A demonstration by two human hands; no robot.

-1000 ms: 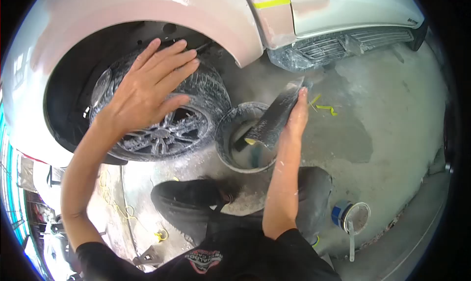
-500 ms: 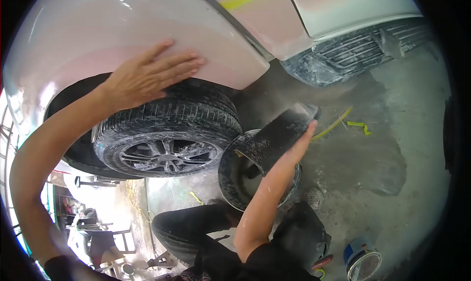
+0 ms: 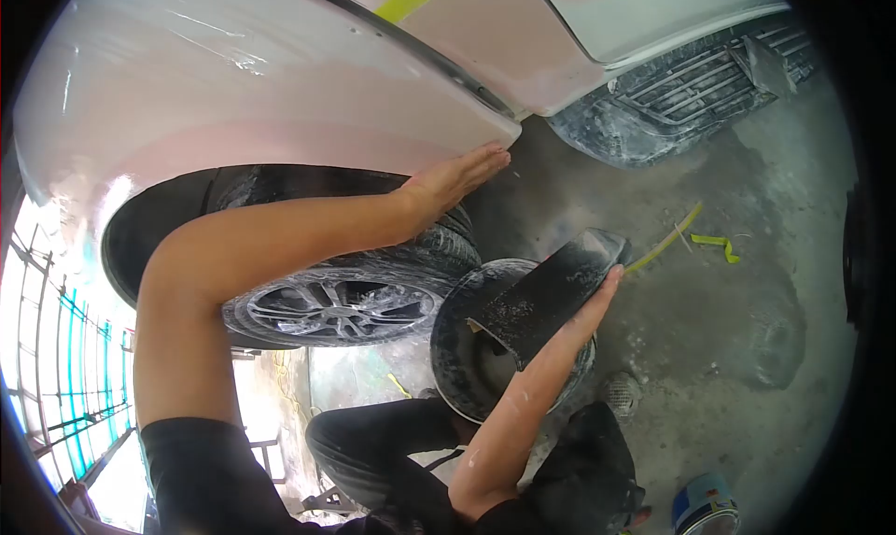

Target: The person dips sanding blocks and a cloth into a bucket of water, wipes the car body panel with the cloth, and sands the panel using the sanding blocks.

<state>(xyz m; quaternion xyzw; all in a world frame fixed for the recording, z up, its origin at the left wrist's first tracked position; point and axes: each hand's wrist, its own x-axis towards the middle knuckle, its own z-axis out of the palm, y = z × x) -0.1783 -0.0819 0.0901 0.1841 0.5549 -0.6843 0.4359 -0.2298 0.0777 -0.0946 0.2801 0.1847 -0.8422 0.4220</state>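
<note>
My left hand [image 3: 457, 177] lies flat, fingers stretched out, along the lower edge of the pale pink and white car fender [image 3: 308, 96], just above the tyre [image 3: 453, 246]. In my right hand [image 3: 595, 297] is a black sheet of sandpaper [image 3: 555, 292], partly curled, with a ragged lower edge and a wet sheen at its far end. The fingers run along its right side; those beneath are hidden. Under the sheet stands a dark round bucket [image 3: 448, 367], which the sheet and my forearm partly cover.
A dusty alloy wheel [image 3: 341, 308] is left of the bucket. The car's front grille [image 3: 691, 87] is at upper right. Yellow tape strips [image 3: 714, 244] lie on the wet concrete floor [image 3: 691, 320]. A blue can [image 3: 705, 507] stands at lower right, near my shoe [image 3: 621, 395].
My left hand has slid right and down across the fender to its lower corner. The sandpaper stays in my right hand over the bucket. The whole view has shifted somewhat.
</note>
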